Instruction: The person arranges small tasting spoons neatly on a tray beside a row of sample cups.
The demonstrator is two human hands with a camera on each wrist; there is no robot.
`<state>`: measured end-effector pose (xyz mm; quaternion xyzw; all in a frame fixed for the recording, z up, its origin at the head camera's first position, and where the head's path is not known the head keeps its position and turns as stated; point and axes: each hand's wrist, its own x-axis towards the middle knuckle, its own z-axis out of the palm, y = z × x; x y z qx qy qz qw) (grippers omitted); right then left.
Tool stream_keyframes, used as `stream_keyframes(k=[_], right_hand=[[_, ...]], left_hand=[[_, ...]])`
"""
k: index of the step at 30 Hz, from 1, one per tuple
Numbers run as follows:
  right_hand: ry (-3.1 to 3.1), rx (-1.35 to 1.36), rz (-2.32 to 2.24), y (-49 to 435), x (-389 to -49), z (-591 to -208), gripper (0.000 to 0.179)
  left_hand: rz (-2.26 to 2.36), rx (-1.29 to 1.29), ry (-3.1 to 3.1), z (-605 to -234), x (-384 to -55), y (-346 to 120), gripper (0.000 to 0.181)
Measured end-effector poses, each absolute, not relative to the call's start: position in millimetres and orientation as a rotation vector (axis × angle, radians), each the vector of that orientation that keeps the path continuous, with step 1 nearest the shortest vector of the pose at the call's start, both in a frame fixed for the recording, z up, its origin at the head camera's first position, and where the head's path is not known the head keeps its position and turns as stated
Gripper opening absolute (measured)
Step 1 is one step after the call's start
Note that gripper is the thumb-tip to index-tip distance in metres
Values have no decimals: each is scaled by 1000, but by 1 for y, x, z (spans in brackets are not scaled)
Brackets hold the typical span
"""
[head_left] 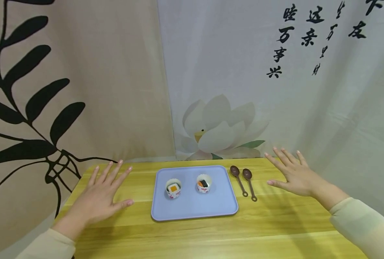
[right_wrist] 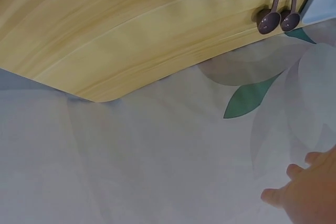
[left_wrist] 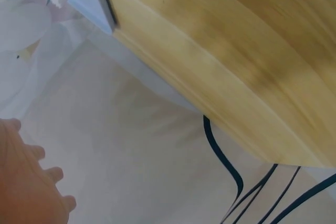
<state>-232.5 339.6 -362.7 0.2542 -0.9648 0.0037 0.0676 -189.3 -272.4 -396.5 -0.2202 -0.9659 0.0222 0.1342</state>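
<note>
My left hand (head_left: 103,194) is spread with straight fingers over the left side of the table, holding nothing. On the other side my right hand (head_left: 293,174) is likewise spread, to the right of two brown spoons (head_left: 236,172) and apart from them. Between the hands lies a light blue tray (head_left: 192,208). Two small patterned paper cups (head_left: 173,194) stand on it. The left cup holds a white piece with a yellow-orange square (head_left: 173,187); the right one holds a black, white and orange piece (head_left: 203,183). In the right wrist view the spoons (right_wrist: 269,22) lie beside the tray.
The wooden table (head_left: 211,237) ends at a hanging curtain (head_left: 124,90) close behind the tray. Dark printed leaves, a pale lotus and black characters decorate the cloth. The table's back edge (left_wrist: 157,72) shows in the left wrist view.
</note>
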Motion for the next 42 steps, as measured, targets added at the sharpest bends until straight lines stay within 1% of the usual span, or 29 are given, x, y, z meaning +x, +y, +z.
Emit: stream_keyframes(k=[16, 25, 42], right_hand=[[-2878, 783, 43, 331, -235, -379, 87], [-2914, 807, 115, 319, -236, -383, 86], [-2930, 838, 117, 303, -233, -394, 86]], left_hand=[[22, -666, -2791, -410, -184, -265, 92], [-4, -675, -2788, -417, -179, -258, 92], [-50, -695, -2809, -431, -181, -241, 92]])
